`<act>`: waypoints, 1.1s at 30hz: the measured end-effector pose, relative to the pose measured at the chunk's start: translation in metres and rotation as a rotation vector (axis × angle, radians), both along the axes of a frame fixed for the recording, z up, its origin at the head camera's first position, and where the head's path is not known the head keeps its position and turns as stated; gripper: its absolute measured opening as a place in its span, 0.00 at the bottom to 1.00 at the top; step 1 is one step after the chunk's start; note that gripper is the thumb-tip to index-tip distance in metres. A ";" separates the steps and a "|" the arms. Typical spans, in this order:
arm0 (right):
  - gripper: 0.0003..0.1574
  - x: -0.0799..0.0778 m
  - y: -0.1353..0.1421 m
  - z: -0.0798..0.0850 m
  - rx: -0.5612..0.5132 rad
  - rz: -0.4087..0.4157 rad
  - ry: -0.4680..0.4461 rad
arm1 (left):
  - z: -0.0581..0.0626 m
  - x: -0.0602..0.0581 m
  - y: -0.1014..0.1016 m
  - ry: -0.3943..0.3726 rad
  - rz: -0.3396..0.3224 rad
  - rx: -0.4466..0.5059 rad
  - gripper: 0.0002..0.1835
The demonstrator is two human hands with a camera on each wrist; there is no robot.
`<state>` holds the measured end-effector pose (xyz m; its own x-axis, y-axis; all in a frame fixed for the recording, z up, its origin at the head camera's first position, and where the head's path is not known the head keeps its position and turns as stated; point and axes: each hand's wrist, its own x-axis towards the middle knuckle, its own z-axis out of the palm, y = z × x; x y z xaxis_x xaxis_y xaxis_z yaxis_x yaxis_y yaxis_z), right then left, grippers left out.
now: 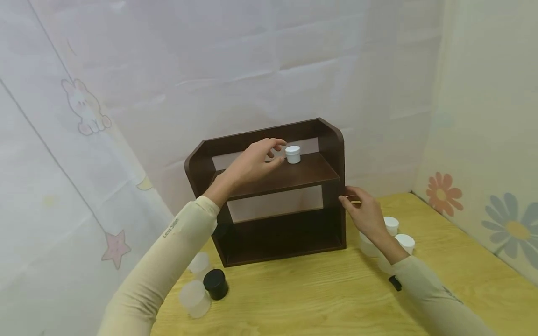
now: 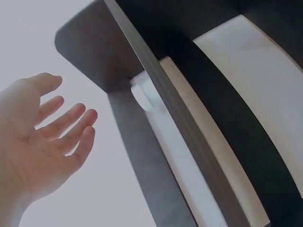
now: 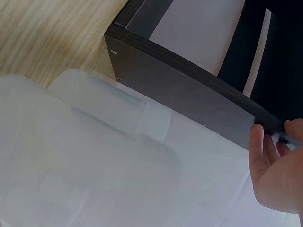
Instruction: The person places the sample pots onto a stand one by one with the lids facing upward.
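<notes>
A small white jar [image 1: 293,155] with a lid stands on the upper board of a dark brown two-tier shelf [image 1: 273,263]. Just left of the jar is my left hand [image 1: 256,161], fingers spread and loosely bent. The left wrist view shows this hand [image 2: 52,127] holding nothing, apart from the shelf, with the jar [image 2: 144,93] partly hidden behind a board. My right hand [image 1: 364,210] is at the shelf's right side panel. In the right wrist view, that hand [image 3: 277,172] grips the panel's edge, fingers on the outer face and thumb across the edge.
Left of the shelf, a black jar [image 1: 216,284] stands beside translucent jars [image 1: 195,298]. Several jars with white lids [image 1: 405,242] stand to the right, partly behind my right forearm. The wooden table [image 1: 290,298] meets patterned cloth walls [image 1: 475,116] behind and at the right.
</notes>
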<state>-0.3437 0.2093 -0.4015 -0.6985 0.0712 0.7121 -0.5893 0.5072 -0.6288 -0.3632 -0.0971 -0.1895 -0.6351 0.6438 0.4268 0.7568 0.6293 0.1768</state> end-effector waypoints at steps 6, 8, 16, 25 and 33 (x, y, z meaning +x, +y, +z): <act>0.24 -0.001 0.004 0.002 -0.001 0.009 0.000 | -0.016 0.047 -0.031 0.050 -0.036 0.035 0.23; 0.24 0.001 0.010 0.003 0.000 -0.003 -0.005 | -0.025 0.060 -0.038 0.045 -0.034 0.047 0.23; 0.24 0.010 0.025 0.002 -0.003 -0.047 0.000 | -0.079 0.097 -0.071 -0.024 -0.007 0.059 0.21; 0.23 0.011 0.025 0.006 -0.019 -0.066 0.030 | -0.143 0.116 -0.118 -0.125 0.214 -0.055 0.26; 0.22 0.011 0.025 0.000 -0.020 -0.053 0.049 | -0.189 0.118 -0.150 -0.246 0.301 -0.154 0.30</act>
<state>-0.3325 0.2342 -0.4018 -0.6578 0.1221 0.7433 -0.5920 0.5264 -0.6103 -0.2455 -0.2472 -0.3785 -0.8756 0.4586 0.1519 0.4822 0.8490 0.2163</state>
